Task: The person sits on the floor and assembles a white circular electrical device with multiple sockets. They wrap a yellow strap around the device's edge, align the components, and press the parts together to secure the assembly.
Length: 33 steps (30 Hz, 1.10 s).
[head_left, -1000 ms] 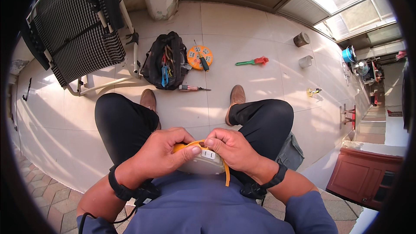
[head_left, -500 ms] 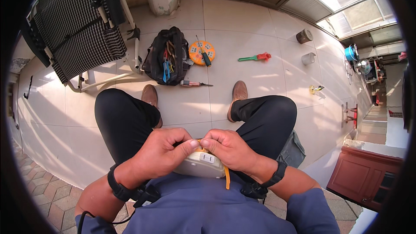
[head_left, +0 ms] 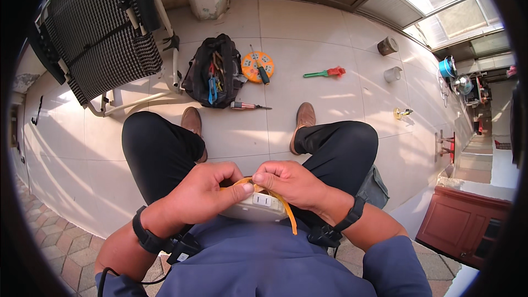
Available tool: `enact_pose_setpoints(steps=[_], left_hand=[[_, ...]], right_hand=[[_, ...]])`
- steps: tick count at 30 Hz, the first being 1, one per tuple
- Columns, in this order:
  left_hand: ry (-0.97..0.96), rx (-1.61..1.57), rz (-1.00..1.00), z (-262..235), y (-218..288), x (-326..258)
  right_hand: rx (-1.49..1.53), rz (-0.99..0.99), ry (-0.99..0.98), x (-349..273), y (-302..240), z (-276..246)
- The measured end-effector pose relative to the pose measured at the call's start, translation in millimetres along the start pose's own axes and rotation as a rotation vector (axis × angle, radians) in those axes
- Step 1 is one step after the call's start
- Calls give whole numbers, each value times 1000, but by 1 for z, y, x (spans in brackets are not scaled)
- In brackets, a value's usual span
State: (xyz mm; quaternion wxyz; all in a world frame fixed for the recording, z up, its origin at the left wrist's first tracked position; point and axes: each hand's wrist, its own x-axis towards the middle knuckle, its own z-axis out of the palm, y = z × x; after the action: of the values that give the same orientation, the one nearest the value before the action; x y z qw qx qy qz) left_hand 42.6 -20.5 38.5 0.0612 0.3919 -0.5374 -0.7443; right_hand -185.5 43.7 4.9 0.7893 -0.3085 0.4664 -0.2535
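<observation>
The orange strip (head_left: 290, 217) shows more now than it did half a second ago. Back then the thumbs were almost touching and hid most of it. Now the right hand (head_left: 292, 186) is a bit farther from the left hand, and the strip bends over the right side of the pale case (head_left: 245, 213) with its end hanging down. This seems to mean the strip is looser and easier to handle.

The case sits at the person's lap, between the knees and close to the blue shirt (head_left: 236, 258). The left hand (head_left: 217, 190) has its fingers closed on the top edge of the case. The right fingers pinch the strip near the middle of that edge. Both hands cover much of the top, so what is under them cannot be told.

A black cord (head_left: 103, 280) loops by the left arm, apart from the strip. On the floor (head_left: 308, 93) ahead is an open black tool bag (head_left: 228, 91) full of tools. Beside it, a screwdriver (head_left: 263, 76) lies across an orange disc (head_left: 248, 74). A green and red tool (head_left: 324, 72) lies farther right, with a clear cup (head_left: 392, 75) beyond it. A folding chair (head_left: 104, 49) stands at the left.
</observation>
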Motion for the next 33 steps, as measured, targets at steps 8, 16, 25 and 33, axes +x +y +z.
enact_pose_setpoints(steps=[8, 16, 25, 33], left_hand=[[45, 68, 82, 0, 3, -1], [109, 0, 67, 1, -5, -5], [156, -159, -99, 2, -6, 2], [201, -133, -64, 0, -10, 7]], right_hand=[[40, 11, -109, -9, -3, -7], [-107, -64, -68, 1, -1, 3], [-103, 32, -65, 11, 3, 3], [57, 105, -60, 20, 6, -5]])
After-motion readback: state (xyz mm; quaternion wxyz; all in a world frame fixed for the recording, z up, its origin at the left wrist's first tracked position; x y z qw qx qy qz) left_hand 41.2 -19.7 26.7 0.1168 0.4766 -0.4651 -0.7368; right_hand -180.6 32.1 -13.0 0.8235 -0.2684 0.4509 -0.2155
